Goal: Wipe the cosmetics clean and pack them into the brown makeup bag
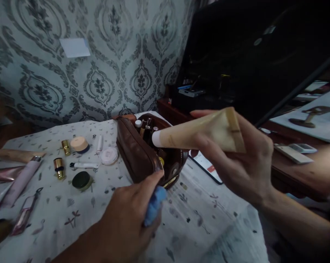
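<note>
My right hand (244, 160) is closed on a beige cosmetic tube (198, 133) with a white cap, held level with the cap pointing into the open brown leather pouch (137, 153). Several upright bottles and tubes stand inside the pouch. My left hand (126, 223) is closed around a blue cloth (154, 204), its index finger touching the pouch's zipper edge at the near side.
On the patterned white tablecloth (72, 212) left of the pouch lie gold-capped bottles (59, 168), a peach jar (79, 144), a round white compact (109, 156), a dark lid (81, 180) and pink tubes (22, 180). A phone (208, 170) lies behind the pouch. A wooden desk (291, 171) stands right.
</note>
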The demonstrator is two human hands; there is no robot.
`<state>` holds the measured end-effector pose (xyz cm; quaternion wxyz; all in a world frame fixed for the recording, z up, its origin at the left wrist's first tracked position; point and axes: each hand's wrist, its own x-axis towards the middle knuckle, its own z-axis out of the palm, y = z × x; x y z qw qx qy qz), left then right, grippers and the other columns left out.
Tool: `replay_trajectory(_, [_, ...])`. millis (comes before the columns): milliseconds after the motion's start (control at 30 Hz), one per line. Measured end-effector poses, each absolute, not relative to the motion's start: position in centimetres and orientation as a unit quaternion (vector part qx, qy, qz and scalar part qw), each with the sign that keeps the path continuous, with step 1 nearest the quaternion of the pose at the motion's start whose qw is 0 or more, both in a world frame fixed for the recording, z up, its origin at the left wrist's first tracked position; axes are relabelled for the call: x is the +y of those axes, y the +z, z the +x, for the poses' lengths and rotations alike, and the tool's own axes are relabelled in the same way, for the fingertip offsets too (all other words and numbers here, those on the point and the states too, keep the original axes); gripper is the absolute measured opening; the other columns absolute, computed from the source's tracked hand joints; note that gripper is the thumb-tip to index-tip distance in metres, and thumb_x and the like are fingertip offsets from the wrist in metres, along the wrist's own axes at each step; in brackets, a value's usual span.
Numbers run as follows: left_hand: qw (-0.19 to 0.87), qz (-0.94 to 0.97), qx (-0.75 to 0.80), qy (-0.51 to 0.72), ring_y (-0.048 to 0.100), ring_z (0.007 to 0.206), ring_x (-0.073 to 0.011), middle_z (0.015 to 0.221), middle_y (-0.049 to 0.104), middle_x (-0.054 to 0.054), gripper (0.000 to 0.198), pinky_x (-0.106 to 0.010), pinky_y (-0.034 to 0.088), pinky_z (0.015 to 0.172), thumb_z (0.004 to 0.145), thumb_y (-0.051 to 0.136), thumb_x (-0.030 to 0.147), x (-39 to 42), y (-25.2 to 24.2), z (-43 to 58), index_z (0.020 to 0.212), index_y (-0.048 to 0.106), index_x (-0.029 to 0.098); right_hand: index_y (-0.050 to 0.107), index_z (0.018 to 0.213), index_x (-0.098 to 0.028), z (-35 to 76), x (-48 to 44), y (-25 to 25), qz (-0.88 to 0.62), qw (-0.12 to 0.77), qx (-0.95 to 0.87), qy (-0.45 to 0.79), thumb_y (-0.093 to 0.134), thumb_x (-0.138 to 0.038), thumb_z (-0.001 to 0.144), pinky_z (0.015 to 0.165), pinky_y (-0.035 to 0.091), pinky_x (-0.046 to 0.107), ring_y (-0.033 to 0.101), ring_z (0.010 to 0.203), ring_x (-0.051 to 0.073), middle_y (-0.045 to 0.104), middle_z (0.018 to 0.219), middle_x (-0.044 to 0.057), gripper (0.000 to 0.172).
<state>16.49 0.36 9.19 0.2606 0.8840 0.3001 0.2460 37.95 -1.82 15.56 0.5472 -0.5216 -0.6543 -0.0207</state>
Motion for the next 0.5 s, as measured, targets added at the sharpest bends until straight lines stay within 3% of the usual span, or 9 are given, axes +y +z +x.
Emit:
replay_trajectory(100, [0.210, 0.918, 0.321, 0.097, 0.074, 0.076, -0.0270, 0.092, 0.077, -0.011, 0.072, -0.042, 0.061, 0.070, 0.088, 0.053, 0.031, 0.4, 9.0, 19.3, 0.153, 0.030, 0.011, 0.058, 0.120, -0.021, 39.2, -0.9, 15.9, -0.548, 0.469, -0.691, -0.044, 0.067, -0.030, 0.087, 0.057, 0.049, 0.024, 0.061, 0.067, 0.013, 0.068, 0.094, 0.001, 0.035])
replay_trajectory(200, [0.194, 0.932, 0.307, 0.005, 0.075, 0.081, -0.0316, 0.098, 0.077, -0.013, 0.070, -0.048, 0.061, 0.071, 0.086, 0.053, 0.030, 0.8, 8.4, 20.7, 0.151, 0.034, 0.012, 0.051, 0.128, -0.020, 39.8, -0.1, 15.4, -0.560, 0.382, -0.735, -0.020, 0.060, -0.027, 0.089, 0.052, 0.044, 0.024, 0.055, 0.056, 0.012, 0.064, 0.078, -0.003, 0.041])
replay_trajectory(300, [0.192, 0.945, 0.264, 0.000, 0.075, 0.084, -0.0316, 0.107, 0.076, -0.012, 0.068, -0.048, 0.062, 0.068, 0.085, 0.052, 0.024, 1.2, 7.5, 20.4, 0.150, 0.035, 0.017, 0.048, 0.132, -0.019, 40.2, 0.6, 14.5, -0.566, 0.302, -0.767, -0.012, 0.053, -0.022, 0.090, 0.056, 0.045, 0.024, 0.058, 0.058, 0.012, 0.066, 0.079, -0.002, 0.042])
replay_trajectory(400, [0.183, 0.951, 0.246, 0.027, 0.075, 0.079, -0.0292, 0.102, 0.076, -0.008, 0.074, -0.043, 0.062, 0.061, 0.080, 0.054, 0.020, 1.5, 6.2, 19.4, 0.151, 0.032, 0.022, 0.052, 0.128, -0.018, 40.3, 1.3, 13.5, -0.571, 0.216, -0.791, -0.033, 0.050, -0.020, 0.090, 0.057, 0.043, 0.025, 0.064, 0.067, 0.015, 0.071, 0.087, 0.003, 0.038])
replay_trajectory(500, [0.182, 0.952, 0.235, 0.072, 0.074, 0.079, -0.0265, 0.101, 0.075, -0.005, 0.080, -0.038, 0.061, 0.059, 0.079, 0.054, 0.017, 1.6, 5.1, 18.4, 0.152, 0.026, 0.027, 0.057, 0.121, -0.018, 40.1, 1.9, 13.0, -0.591, 0.142, -0.791, -0.078, 0.049, -0.019, 0.089, 0.054, 0.037, 0.024, 0.063, 0.065, 0.016, 0.072, 0.087, 0.005, 0.032])
